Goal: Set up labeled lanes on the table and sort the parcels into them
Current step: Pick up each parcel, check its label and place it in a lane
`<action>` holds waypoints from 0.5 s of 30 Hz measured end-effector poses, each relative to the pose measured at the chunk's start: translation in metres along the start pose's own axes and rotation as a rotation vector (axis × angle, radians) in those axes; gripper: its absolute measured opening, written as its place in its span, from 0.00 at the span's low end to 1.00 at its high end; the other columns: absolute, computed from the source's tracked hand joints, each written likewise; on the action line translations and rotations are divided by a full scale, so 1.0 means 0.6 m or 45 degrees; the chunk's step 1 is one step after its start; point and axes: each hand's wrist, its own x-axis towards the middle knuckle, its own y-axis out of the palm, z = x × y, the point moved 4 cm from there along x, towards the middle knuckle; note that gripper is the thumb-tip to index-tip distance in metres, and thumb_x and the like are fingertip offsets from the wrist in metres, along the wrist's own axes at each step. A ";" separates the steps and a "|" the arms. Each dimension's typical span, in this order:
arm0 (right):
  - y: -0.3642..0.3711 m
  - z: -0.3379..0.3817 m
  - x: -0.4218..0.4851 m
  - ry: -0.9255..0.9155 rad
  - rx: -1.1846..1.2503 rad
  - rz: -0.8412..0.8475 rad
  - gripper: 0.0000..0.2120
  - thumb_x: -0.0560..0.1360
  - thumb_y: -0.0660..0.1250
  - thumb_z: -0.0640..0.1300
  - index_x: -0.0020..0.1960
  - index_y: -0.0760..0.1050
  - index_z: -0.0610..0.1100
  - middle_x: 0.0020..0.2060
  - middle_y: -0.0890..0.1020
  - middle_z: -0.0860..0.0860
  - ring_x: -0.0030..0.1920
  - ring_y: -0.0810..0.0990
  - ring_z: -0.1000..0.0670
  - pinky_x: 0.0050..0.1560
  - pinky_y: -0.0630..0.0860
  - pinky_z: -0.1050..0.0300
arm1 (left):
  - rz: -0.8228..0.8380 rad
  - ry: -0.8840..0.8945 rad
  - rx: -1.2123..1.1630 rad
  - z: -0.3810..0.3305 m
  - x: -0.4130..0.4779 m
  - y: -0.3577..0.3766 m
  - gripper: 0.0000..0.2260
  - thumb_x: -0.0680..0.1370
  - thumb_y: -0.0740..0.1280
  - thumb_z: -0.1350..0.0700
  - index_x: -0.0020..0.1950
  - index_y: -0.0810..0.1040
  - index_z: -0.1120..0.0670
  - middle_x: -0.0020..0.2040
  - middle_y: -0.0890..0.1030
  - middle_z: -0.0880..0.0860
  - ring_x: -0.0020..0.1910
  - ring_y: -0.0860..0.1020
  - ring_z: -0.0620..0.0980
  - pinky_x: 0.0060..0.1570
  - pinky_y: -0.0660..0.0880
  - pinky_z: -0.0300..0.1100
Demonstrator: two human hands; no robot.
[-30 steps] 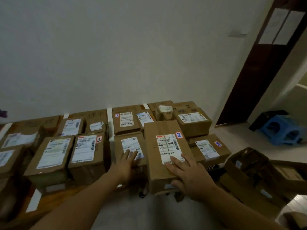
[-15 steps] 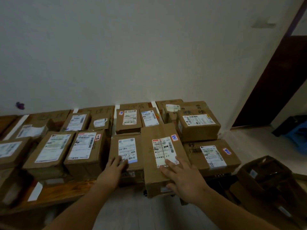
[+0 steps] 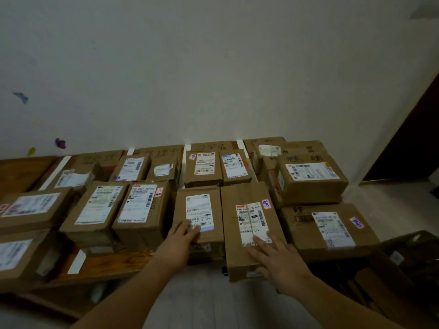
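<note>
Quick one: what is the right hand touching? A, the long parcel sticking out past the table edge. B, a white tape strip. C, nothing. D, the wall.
A: the right hand lies flat, fingers straight, on the near end of the long parcel, which overhangs the table edge.

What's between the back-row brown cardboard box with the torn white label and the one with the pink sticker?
A white tape strip runs between the torn-label box and the pink-sticker box; the head view shows it.
</note>
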 end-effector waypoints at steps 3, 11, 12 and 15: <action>0.000 -0.005 0.010 -0.042 0.009 0.032 0.28 0.82 0.50 0.56 0.77 0.41 0.60 0.78 0.41 0.57 0.77 0.36 0.46 0.73 0.48 0.37 | 0.015 -0.020 0.000 0.002 0.001 0.001 0.31 0.80 0.60 0.59 0.77 0.50 0.43 0.79 0.47 0.51 0.77 0.44 0.56 0.74 0.55 0.50; 0.004 -0.014 0.022 -0.128 -0.022 -0.016 0.26 0.83 0.49 0.54 0.77 0.42 0.59 0.78 0.42 0.56 0.77 0.36 0.46 0.72 0.48 0.35 | 0.015 -0.076 -0.033 -0.005 -0.002 -0.006 0.29 0.80 0.59 0.59 0.78 0.50 0.44 0.79 0.47 0.51 0.77 0.43 0.55 0.75 0.53 0.52; 0.004 -0.015 0.022 -0.143 -0.028 -0.024 0.26 0.83 0.49 0.54 0.77 0.42 0.58 0.78 0.42 0.55 0.77 0.36 0.46 0.72 0.49 0.35 | 0.012 -0.085 -0.038 -0.006 -0.002 -0.007 0.29 0.81 0.58 0.59 0.78 0.50 0.44 0.79 0.47 0.50 0.77 0.43 0.55 0.75 0.53 0.52; 0.002 -0.017 0.024 -0.167 -0.011 -0.042 0.26 0.83 0.49 0.53 0.77 0.44 0.58 0.78 0.43 0.55 0.77 0.37 0.46 0.72 0.48 0.34 | -0.009 -0.098 -0.053 -0.010 -0.003 -0.010 0.28 0.81 0.58 0.59 0.77 0.52 0.44 0.78 0.47 0.50 0.77 0.44 0.54 0.75 0.53 0.51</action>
